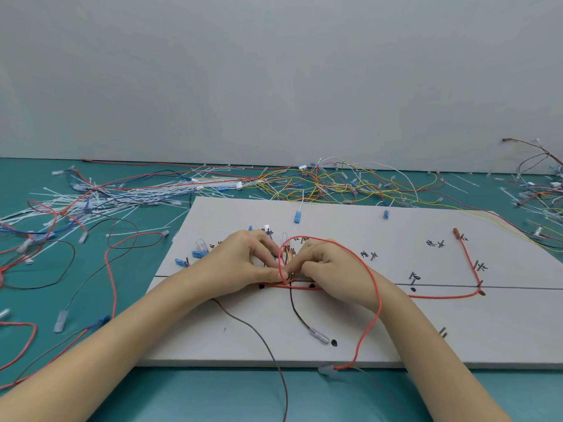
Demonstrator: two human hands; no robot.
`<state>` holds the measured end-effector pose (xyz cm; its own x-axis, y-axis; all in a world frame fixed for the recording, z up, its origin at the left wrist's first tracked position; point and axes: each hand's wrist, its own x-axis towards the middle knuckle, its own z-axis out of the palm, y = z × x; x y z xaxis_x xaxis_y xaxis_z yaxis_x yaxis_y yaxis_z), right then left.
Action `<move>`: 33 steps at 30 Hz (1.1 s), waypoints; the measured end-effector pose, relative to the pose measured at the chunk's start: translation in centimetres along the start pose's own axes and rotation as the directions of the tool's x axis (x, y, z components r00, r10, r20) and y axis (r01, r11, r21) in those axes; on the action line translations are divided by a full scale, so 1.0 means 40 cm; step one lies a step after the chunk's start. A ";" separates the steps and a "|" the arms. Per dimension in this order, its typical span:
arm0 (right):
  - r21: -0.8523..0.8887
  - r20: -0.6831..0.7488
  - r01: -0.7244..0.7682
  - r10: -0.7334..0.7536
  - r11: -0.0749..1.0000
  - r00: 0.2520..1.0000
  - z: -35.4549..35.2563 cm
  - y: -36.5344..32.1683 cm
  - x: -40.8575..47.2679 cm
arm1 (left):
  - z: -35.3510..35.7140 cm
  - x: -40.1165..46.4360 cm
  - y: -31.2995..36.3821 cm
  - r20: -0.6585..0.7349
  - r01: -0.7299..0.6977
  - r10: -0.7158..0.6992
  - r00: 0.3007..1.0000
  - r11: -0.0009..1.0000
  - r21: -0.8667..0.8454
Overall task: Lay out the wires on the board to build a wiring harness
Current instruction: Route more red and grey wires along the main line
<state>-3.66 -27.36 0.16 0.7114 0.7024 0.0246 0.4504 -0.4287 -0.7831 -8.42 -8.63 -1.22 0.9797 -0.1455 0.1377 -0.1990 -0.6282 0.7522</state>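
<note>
Left hand [243, 263]: pinching wire bundle [288, 280] at board [365, 324] junction, keeping strands gathered.
Right hand [327, 264]: fingers curled, pinching same bundle; red wire [373, 278] looped over wrist.

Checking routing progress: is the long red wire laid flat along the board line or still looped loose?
Looped loose. The red wire arcs over the right hand and runs off the board edge; both hands pinch the bundle at the junction.

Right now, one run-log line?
step: routing | left hand: pinching wire bundle | right hand: pinching same bundle | red wire: looped over right wrist | board: flat
</note>
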 end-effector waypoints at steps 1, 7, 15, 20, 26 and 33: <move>0.006 -0.012 -0.013 0.013 1.000 1.000 0.002 0.000 -0.002 | 0.002 -0.001 0.002 0.000 -0.002 0.002 1.000 1.000 0.011; 0.234 -0.181 -0.066 0.110 0.970 0.977 -0.027 0.013 -0.003 | 0.003 -0.002 0.008 -0.019 0.028 -0.027 0.999 0.999 0.039; 0.363 -0.346 -0.265 0.394 0.893 0.852 -0.149 0.056 -0.017 | 0.015 -0.004 0.018 -0.054 -0.013 0.023 0.998 0.985 0.172; 0.239 -0.399 -0.107 0.198 0.965 0.895 -0.186 0.001 -0.038 | 0.021 -0.009 0.023 -0.069 -0.058 0.079 0.995 0.963 0.263; -0.097 0.146 -0.062 0.076 0.993 0.986 -0.148 -0.056 -0.063 | 0.027 -0.012 0.020 -0.082 -0.075 0.103 0.991 0.956 0.284; -0.143 0.136 -0.106 0.126 0.984 0.983 -0.155 -0.045 -0.082 | 0.027 -0.011 0.018 -0.086 -0.060 0.085 0.993 0.965 0.257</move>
<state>-3.45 -32.41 5.33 0.6822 0.7137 -0.1588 0.4448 -0.5776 -0.6845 -9.03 -9.83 -1.43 0.9576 -0.1319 0.2563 -0.2569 -0.7936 0.5515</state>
